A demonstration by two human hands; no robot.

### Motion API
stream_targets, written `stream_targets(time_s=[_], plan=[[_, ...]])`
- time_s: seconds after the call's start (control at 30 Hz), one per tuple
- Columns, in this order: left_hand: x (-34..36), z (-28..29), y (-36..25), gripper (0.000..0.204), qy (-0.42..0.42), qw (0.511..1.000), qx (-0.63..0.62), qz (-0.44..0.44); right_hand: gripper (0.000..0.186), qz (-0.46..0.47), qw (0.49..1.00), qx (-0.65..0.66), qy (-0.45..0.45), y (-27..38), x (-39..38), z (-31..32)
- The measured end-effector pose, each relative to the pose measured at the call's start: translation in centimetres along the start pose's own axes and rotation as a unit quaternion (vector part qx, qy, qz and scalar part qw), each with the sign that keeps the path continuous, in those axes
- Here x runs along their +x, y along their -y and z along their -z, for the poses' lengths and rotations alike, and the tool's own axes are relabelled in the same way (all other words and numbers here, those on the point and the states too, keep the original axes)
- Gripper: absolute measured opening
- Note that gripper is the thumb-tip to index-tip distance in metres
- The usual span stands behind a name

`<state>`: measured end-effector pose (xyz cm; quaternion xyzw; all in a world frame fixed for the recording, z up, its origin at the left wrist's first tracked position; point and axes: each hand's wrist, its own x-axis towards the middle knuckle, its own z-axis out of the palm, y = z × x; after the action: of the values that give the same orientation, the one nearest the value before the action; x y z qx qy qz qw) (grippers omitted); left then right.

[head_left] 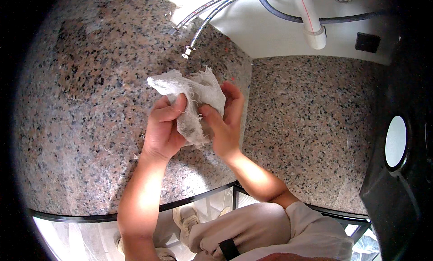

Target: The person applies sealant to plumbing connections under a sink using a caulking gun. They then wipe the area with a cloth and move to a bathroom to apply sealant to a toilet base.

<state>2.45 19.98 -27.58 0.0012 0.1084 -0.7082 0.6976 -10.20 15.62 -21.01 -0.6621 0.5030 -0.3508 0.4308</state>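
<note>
A frayed white cloth [209, 94] is bunched up between my two hands, above the speckled granite surface [99, 116]. My left hand [164, 125] grips its left side, with the thumb pressed on top. My right hand [228, 121] pinches the right side, thumb in front and fingers curled behind. Loose threads hang from the cloth's torn edges, and its lower part looks greyish and soiled. Some stray threads [136, 156] lie on the granite beside my left wrist.
Two braided hoses [195, 40] with loose metal ends hang over the far edge. A white pipe [314, 33] comes down from the white wall [270, 40]. To the right stands a black panel with a white oval [396, 141]. A black-edged frame [198, 196] runs along the near side.
</note>
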Motion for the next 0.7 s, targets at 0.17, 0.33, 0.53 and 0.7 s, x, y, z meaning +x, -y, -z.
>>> stream_targets(time_s=[0.17, 0.33, 0.53, 0.7], plan=[[0.0, 0.3, 0.0, 0.029, -0.005, 1.000, -0.024, 0.003, 0.074, 0.043, 0.995, -0.084, -0.011, -0.3, -1.0, -1.3], [0.1, 1.5, 0.4, 0.032, 0.005, 0.999, -0.038, -0.016, 0.076, 0.015, 0.999, -0.039, 0.006, -2.1, -2.8, -2.3], [0.3, 2.2, 0.8, 0.046, -0.014, 1.000, -0.013, -0.024, 0.082, -0.002, 0.999, -0.020, 0.039, -2.1, -3.3, -2.2], [0.1, 2.0, 0.8, 0.039, -0.057, 0.997, -0.029, -0.037, 0.087, -0.085, 0.991, 0.085, 0.059, -2.3, -3.8, -1.8]])
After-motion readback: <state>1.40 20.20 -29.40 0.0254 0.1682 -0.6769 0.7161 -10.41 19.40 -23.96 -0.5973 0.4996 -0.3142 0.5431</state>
